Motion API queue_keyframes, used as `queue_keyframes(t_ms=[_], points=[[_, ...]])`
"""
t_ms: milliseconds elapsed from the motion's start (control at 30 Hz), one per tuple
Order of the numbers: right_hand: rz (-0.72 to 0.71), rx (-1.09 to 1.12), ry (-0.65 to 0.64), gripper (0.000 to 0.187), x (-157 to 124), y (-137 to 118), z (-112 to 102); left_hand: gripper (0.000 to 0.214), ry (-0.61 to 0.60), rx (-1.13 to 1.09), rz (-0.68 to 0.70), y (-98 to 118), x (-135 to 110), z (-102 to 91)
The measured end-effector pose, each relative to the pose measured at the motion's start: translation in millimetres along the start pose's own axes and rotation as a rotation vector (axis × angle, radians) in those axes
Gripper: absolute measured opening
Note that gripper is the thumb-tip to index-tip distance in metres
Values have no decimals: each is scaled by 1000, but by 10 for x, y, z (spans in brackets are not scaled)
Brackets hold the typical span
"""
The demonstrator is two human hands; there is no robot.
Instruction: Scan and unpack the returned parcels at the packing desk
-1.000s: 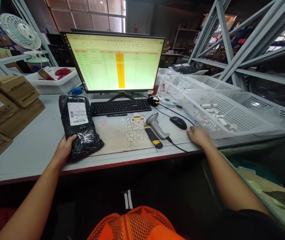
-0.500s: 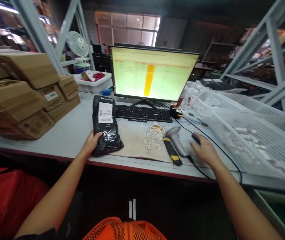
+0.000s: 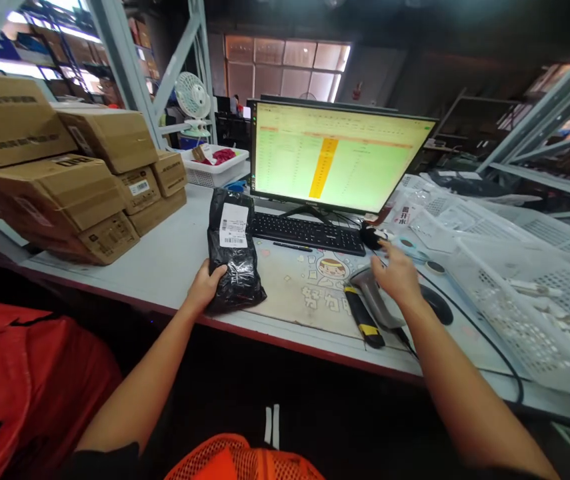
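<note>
A black plastic package (image 3: pixel 235 263) with a white barcode label lies on the grey table (image 3: pixel 165 260), left of the keyboard. My left hand (image 3: pixel 205 285) grips its near end, thumb on top. My right hand (image 3: pixel 395 275) hovers just over the grey barcode scanner (image 3: pixel 375 298), fingers stretched out and slightly blurred, holding nothing. The scanner lies on a printed desk mat (image 3: pixel 305 293); its cable runs off to the right.
A lit monitor (image 3: pixel 339 157) stands behind a black keyboard (image 3: pixel 309 234). A yellow-black utility knife (image 3: pixel 365 321) and a black mouse (image 3: pixel 437 304) flank the scanner. Stacked cardboard boxes (image 3: pixel 65 180) fill the left; white mesh baskets (image 3: pixel 525 300) the right. A red bag (image 3: pixel 19 380) sits below.
My right hand moved left from beside the basket, past the mouse, to above the scanner. My left hand stayed on the package. The view turned left.
</note>
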State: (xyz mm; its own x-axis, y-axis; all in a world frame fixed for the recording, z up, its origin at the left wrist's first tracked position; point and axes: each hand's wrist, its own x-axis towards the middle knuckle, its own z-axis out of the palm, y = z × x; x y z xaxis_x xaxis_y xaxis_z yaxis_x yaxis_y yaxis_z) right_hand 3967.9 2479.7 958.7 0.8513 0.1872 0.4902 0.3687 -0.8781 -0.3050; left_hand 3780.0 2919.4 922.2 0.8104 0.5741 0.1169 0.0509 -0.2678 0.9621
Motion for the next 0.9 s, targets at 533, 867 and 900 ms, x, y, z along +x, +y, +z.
queue_keyframes(t_ms=[533, 867, 900], points=[[69, -258, -647, 46, 1016, -627, 648, 58, -25, -68, 8, -37, -54, 75], [-84, -339, -726, 42, 317, -994, 39, 68, -53, -131, 18, 49, -78, 82], [-91, -358, -730, 42, 140, -997, -49, 68, -61, -134, 23, 70, -84, 90]])
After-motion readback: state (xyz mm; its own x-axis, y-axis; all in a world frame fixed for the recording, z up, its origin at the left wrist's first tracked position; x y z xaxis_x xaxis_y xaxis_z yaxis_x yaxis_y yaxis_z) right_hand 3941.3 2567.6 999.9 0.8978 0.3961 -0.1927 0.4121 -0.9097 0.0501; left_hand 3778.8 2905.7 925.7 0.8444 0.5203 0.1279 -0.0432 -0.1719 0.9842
